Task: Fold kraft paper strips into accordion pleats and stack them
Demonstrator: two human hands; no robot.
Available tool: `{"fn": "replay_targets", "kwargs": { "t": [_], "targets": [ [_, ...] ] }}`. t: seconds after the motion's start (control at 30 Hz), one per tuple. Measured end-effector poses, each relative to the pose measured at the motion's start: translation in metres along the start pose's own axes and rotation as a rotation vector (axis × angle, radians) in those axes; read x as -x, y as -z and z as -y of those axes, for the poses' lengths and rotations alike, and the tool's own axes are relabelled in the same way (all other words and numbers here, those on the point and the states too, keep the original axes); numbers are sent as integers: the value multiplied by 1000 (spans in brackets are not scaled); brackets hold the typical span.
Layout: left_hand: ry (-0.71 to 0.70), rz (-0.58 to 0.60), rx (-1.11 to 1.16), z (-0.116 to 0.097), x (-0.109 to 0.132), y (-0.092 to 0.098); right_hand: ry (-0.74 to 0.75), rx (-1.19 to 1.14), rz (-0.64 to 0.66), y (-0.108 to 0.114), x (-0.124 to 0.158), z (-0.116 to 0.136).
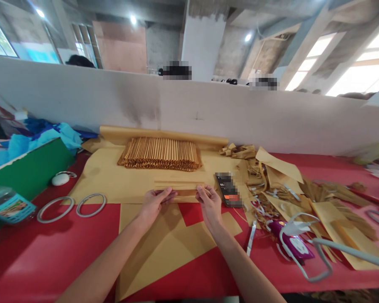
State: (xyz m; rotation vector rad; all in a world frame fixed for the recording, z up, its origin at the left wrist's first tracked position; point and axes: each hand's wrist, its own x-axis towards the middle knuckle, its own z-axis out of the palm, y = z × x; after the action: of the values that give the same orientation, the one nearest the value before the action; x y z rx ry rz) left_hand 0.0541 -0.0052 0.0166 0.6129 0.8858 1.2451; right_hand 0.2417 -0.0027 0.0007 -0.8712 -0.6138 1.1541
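Observation:
A narrow folded strip of gold-brown paper (180, 189) lies across a large sheet of the same paper (107, 179). My left hand (156, 202) pinches the strip's left end, fingers pressed together on it. My right hand (210, 202) grips its right end the same way. Just beyond the strip sits a row of pleated, folded gold paper pieces (161, 153). More loose gold sheets (164, 248) lie under my forearms on the red table (50, 261).
A phone (229, 189) lies right of my right hand. Paper scraps (303, 193), a purple tool (292, 242) and a white cord sit further right. Two metal rings (72, 206), a white round object (60, 179), a plastic bottle (6, 204) and a green board (28, 170) are at left. A grey partition wall (208, 113) backs the table.

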Motion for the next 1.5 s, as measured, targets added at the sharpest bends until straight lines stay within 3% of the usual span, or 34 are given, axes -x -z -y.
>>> {"fn": "replay_targets", "kwargs": {
  "t": [0.47, 0.97, 1.27, 1.5],
  "targets": [
    [-56, -58, -17, 2, -3, 1, -207, -11, 101, -3, 7, 0],
    [-78, -74, 24, 3, -2, -3, -125, 51, 127, -4, 9, 2],
    [-19, 101, -57, 17, 12, -21, -76, 159, 245, -9, 15, 0],
    [-57, 94, -73, 20, 13, -23, -42, 172, 259, -9, 16, -4]
  ]
}}
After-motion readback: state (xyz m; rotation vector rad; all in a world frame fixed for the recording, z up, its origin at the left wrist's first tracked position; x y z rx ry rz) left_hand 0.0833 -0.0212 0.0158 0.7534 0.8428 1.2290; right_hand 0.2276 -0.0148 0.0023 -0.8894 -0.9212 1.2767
